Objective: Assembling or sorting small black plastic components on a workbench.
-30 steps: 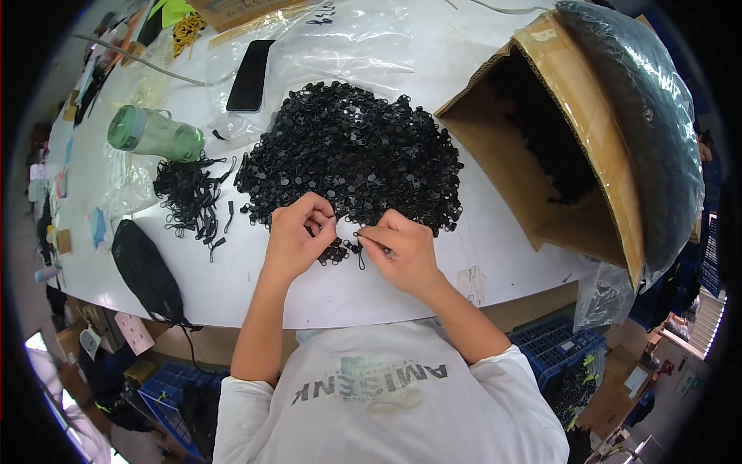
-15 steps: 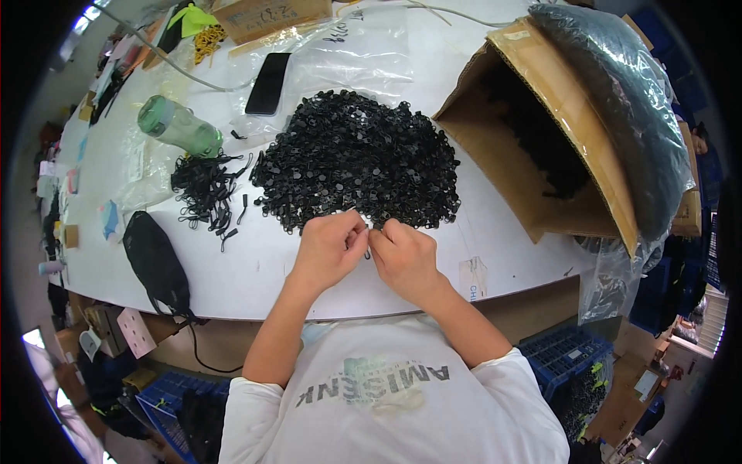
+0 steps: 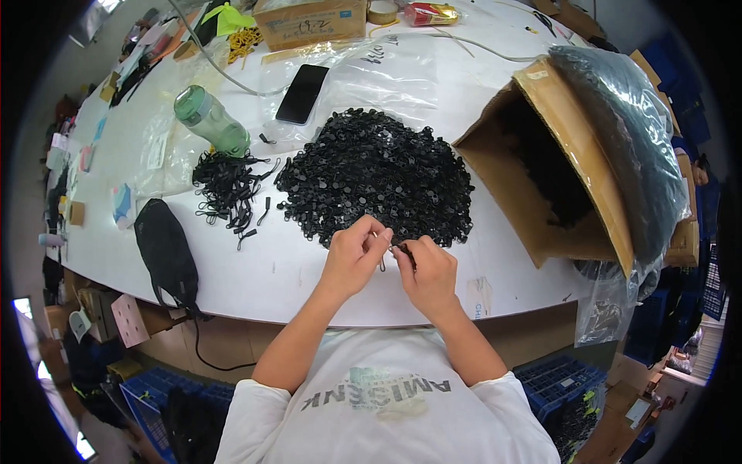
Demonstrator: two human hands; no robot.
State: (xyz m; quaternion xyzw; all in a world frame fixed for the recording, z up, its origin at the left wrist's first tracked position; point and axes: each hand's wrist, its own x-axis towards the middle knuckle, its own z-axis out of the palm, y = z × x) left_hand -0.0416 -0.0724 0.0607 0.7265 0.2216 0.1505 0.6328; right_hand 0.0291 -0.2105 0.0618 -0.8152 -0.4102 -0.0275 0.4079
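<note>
At the near edge of a heap of small black plastic pieces (image 3: 379,178), my two hands are close together above the white table. My left hand (image 3: 354,257) is closed, thumb and forefinger pinched at a thin dark cord loop (image 3: 382,265) that dangles below the fingertips. My right hand (image 3: 430,277) is closed too, pinching a small black piece (image 3: 405,250); its exact kind is too small to tell. To the left of the heap lies a smaller pile of black corded pulls (image 3: 226,184), with a few loose ones beside it.
An open cardboard box (image 3: 506,166) lies tipped on the right, a plastic-wrapped dark bundle (image 3: 618,131) against it. A green bottle (image 3: 212,120), a black phone (image 3: 302,94) and a black pouch (image 3: 166,251) are to the left. Behind stands another carton (image 3: 309,25).
The view has shifted, so the table things appear farther right and lower. My fingertips have drawn slightly apart, and a dark piece now shows in my right fingers.
</note>
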